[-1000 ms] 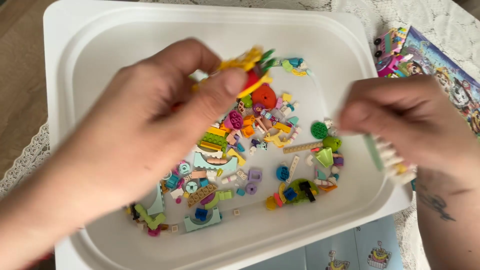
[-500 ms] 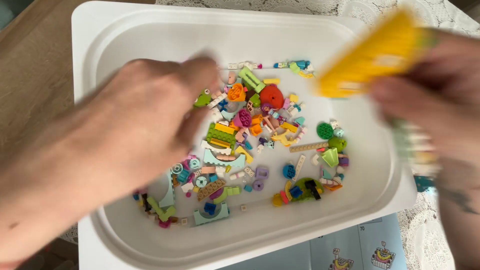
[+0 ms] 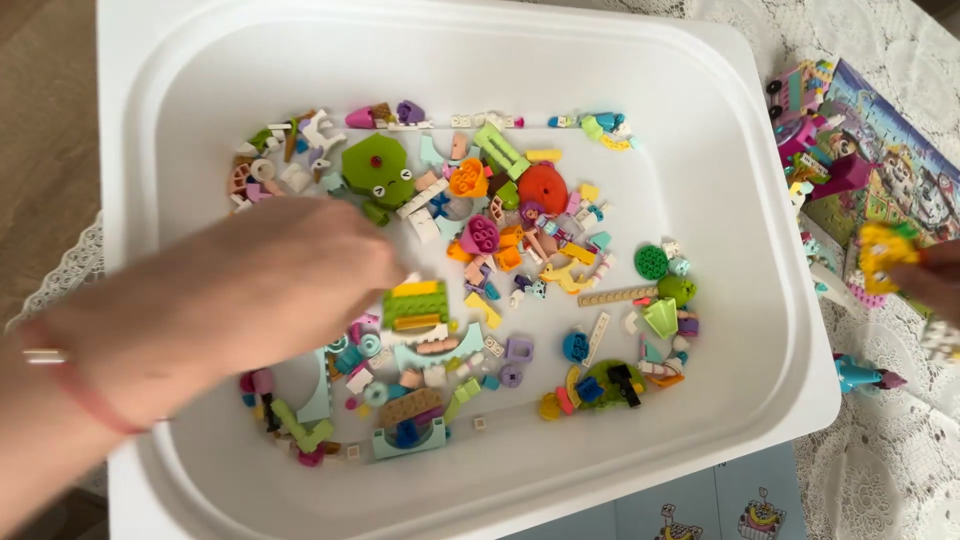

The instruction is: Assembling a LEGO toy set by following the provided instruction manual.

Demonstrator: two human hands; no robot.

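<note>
Bricks [image 3: 470, 270] lie in the tub [image 3: 740, 330]; the left hand [image 3: 250, 300] now digs there (fingers hidden), and the right hand [image 3: 925, 280] has pulled away, pinching a yellow piece [image 3: 885, 245].

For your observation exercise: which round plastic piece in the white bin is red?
The red dome-shaped round piece, upper middle of the pile; the studded round piece is green.

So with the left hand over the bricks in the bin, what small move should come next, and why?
Probably a short dip to pinch the green and yellow stacked brick: the left hand hovers just beside it, fingertips over the loose pile in the white bin.
</note>
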